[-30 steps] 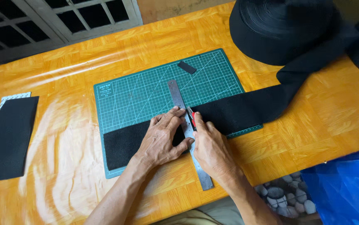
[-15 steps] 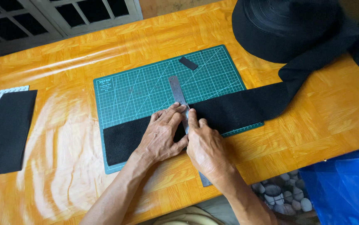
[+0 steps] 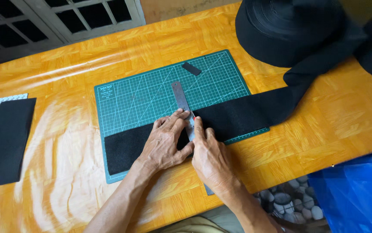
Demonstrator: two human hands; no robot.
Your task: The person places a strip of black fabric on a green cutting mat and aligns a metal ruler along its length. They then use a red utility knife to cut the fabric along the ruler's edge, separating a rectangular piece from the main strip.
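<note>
- The black strip [image 3: 237, 116] lies across the green cutting mat [image 3: 142, 97], along its near edge, trailing to a big roll [image 3: 294, 30] at the table's far right corner.
- The left hand [image 3: 164, 144] presses flat, fingers spread, on the steel ruler [image 3: 181, 97] and strip.
- The right hand [image 3: 209, 155] is closed around a small red-tipped cutter [image 3: 192, 115] against the ruler's edge.
- Looks like mid-cut; the stroke needs a firmly pinned ruler.
- A small black offcut [image 3: 191, 68] sits near the mat's far edge.

You are at a small home craft or sewing workbench: a glossy orange wooden table [image 3: 65, 142] carrying a green gridded cutting mat [image 3: 147, 92], a metal ruler [image 3: 180, 97], a big roll of black webbing [image 3: 289, 30] at its far right corner, beside a barred window [image 3: 43, 15].
</note>
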